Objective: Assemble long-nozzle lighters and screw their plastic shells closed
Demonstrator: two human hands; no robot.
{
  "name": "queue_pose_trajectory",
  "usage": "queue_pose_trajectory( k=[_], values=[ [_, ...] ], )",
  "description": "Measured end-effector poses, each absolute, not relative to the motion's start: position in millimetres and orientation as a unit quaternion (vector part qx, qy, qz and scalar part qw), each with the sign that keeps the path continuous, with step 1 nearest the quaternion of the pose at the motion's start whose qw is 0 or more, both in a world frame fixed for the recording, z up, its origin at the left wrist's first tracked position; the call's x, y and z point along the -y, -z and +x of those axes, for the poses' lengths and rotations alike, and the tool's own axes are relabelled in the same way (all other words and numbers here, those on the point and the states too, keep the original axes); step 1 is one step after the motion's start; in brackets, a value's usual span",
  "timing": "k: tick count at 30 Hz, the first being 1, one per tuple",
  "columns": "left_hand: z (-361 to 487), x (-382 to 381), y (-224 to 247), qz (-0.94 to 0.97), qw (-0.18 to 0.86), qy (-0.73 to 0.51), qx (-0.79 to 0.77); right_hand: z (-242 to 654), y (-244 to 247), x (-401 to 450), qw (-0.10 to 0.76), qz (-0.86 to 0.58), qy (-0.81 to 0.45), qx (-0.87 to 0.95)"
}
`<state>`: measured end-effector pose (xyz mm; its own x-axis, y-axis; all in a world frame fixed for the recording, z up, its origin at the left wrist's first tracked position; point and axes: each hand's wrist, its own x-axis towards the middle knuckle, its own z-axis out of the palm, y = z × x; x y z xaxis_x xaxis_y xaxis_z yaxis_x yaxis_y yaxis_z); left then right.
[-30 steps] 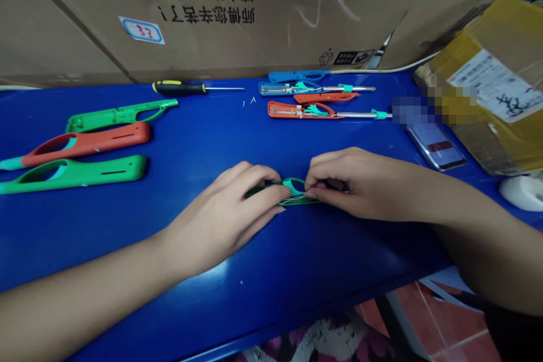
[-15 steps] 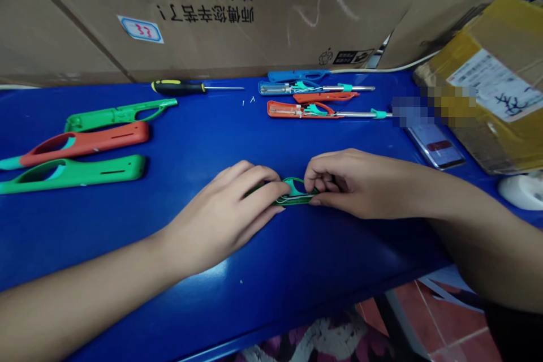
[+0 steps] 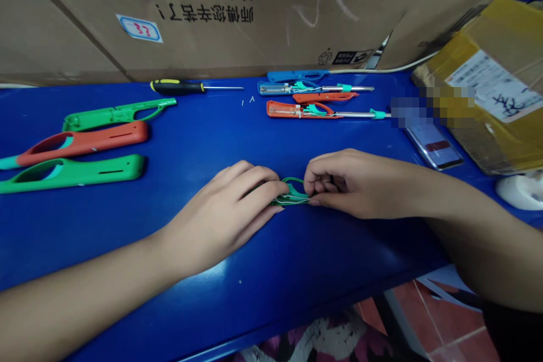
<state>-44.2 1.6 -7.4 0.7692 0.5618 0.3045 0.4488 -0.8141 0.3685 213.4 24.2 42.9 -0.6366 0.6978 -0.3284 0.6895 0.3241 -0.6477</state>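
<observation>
An opened green gas lighter point(image 3: 292, 197) lies on the blue table, with a teal trigger and thin white wires showing in its shell. My left hand point(image 3: 237, 206) is closed over its left end, hiding that part. At the other end my right hand point(image 3: 333, 184) is pinched, thumb against curled fingers, where a white wire point(image 3: 302, 200) runs in to the fingertips. Beyond them lie an opened orange lighter point(image 3: 282, 109) and an opened blue lighter point(image 3: 271, 88), each with a metal tube. An orange half-shell point(image 3: 326, 97) and a blue half-shell point(image 3: 292, 76) lie near these.
To the left are a green half-shell point(image 3: 102, 116), an orange lighter point(image 3: 97, 140) and a green lighter point(image 3: 93, 172). A screwdriver point(image 3: 178, 87) and small screws point(image 3: 251, 99) lie at the back. Cardboard point(image 3: 190, 51) walls the far edge; a phone point(image 3: 436, 147) and taped box point(image 3: 483, 141) stand right.
The white wire and teal trigger have shifted slightly within the green shell, near my right fingertips. Both hands stay almost in the same place.
</observation>
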Motion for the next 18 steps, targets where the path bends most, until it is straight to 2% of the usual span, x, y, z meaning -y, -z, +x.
queue_pose_trajectory(
  k=[7, 18],
  values=[
    [-43.8, -0.9, 5.9, 0.929, 0.141, -0.204, -0.273, 209.6, -44.9, -25.1, 0.057, -0.389, -0.35, 0.85],
    [-43.3, -2.7, 7.6, 0.915, 0.188, -0.222, -0.279, 206.6, -47.2, -20.1, 0.023, -0.304, -0.177, 0.936]
  ],
)
